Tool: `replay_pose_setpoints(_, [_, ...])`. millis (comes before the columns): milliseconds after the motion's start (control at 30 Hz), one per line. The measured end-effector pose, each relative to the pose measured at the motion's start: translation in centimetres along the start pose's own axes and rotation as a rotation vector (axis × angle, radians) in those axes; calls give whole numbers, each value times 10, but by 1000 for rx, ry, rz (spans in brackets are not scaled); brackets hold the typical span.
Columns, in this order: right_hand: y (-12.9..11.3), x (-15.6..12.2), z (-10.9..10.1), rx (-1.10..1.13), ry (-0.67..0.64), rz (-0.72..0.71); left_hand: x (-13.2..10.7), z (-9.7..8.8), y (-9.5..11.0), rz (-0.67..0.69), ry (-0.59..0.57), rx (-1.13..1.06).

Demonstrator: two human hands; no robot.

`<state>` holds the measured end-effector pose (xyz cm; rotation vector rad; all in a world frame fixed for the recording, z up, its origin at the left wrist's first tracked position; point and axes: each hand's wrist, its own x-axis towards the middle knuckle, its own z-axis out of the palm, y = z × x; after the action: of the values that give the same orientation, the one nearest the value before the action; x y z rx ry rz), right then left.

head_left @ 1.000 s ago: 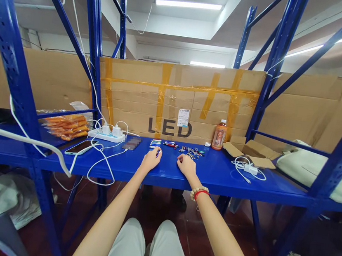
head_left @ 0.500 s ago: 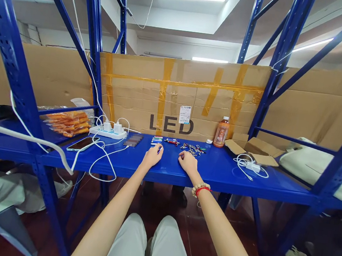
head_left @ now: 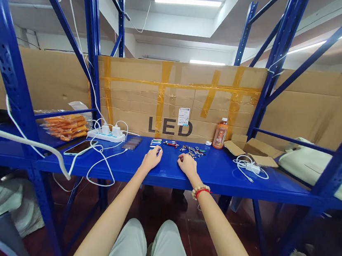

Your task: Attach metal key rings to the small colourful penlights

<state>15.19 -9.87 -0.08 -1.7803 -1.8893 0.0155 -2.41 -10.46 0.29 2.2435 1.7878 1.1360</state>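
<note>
Blue tabletop (head_left: 165, 174) below; your left hand (head_left: 151, 159) pinches a bluish piece (head_left: 158, 152) — your right hand (head_left: 188, 164) curls, grasp unclear.

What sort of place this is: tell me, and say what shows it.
Probably a workshop or storeroom with a makeshift workbench: a blue metal rack provides the work surface, a taped cardboard sheet stands behind it, and small loose pieces lie near the right hand.

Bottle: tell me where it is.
In the head view, the bottle stands on the blue table, at right, just left of the open box.
</note>
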Motion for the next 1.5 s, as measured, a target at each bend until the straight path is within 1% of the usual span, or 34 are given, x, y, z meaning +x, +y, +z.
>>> replay_pose_setpoints(667, [3, 3, 4, -5, 8, -22, 2, 1, -2, -38, 11, -53])
replay_pose_setpoints(833, [4, 4, 6, -5, 10, -13, 1, 1, -1, -35, 16, -57])
replay_pose_setpoints(1233, [5, 3, 6, -14, 24, -47, 0, 0, -1, -33, 20, -48])
replay_pose_setpoints(1500, [5, 3, 6, 2, 44, -60, 2, 2, -4, -31, 24, -40])
